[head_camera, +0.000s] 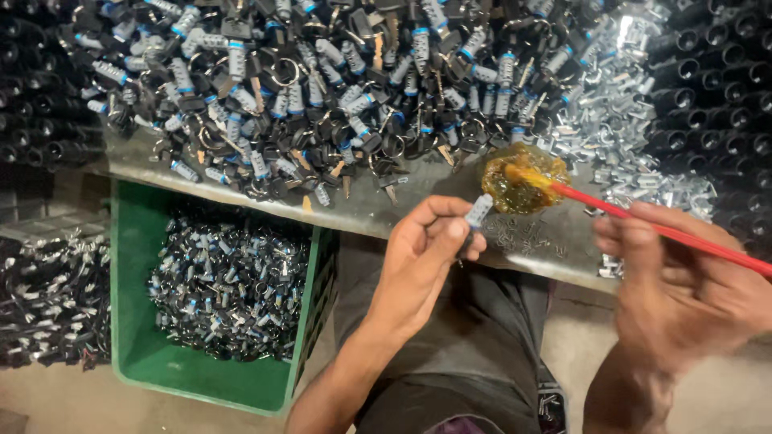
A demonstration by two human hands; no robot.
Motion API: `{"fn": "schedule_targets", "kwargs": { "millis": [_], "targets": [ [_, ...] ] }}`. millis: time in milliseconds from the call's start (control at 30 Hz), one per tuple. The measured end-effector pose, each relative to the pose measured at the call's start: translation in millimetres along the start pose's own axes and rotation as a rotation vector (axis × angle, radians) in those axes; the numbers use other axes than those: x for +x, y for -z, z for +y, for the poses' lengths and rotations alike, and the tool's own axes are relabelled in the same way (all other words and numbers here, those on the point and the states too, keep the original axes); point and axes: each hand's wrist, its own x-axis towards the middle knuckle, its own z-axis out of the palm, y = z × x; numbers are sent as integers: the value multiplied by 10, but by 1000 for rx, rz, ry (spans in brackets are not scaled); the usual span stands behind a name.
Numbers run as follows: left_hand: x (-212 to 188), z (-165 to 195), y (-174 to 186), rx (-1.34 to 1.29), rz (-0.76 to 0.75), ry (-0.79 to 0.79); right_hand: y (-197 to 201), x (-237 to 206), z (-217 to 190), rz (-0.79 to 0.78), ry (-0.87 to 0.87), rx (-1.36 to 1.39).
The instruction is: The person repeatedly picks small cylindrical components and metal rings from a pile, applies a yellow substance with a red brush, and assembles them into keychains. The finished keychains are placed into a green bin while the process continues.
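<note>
While both hands are hanging out over the person's lap, in front of the bench edge:

L grip: left hand (pixel 418 257) is pinching a small silver lock cylinder (pixel 478 212) btwn thumb and fingertips, fingers clamped on it, cylinder sticking up and tilting right, just short of the grease.

R grip: right hand (pixel 675 289) is closing round a thin red stick (pixel 643 225), fingers curling tight on the shaft; hand is blurring, so exact finger placement can't be told.

Stick tip: it is reaching up-left and dipping into a blob of amber grease (pixel 523 178) that is sitting on the bench.

Bench: grey metal worktop (pixel 418 210) is running across the view; a few tiny metal bits (pixel 527 235) are lying just below the grease.

Behind grease: a big heap of lock cylinders w/ black-headed keys and blue bands (pixel 322 80) is covering most of the bench.

R of heap: a pile of bare silver metal parts (pixel 635 120) is lying near the right hand.

Far R and far L: stacks of black tubes (pixel 716 80) are lining the edges.

Below bench, L: a green plastic crate (pixel 129 321) is sitting on the floor, holding more keyed cylinders (pixel 233 289).

Lap: dark grey trousers (pixel 466 345) are showing under the hands.
</note>
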Motion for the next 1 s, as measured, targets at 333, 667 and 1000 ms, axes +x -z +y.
{"fn": "schedule_targets", "kwargs": {
  "millis": [333, 667, 1000],
  "targets": [
    [113, -119, 66, -244, 3, 153, -34, -173, 295, 197, -211, 534],
    [-51, 42, 109, -383, -114, 157, -8, -24, 187, 10, -221, 182],
    [-1017, 1476, 834, 2290, 319, -264, -792, -387, 79, -616, -149, -135]
  ]
}}
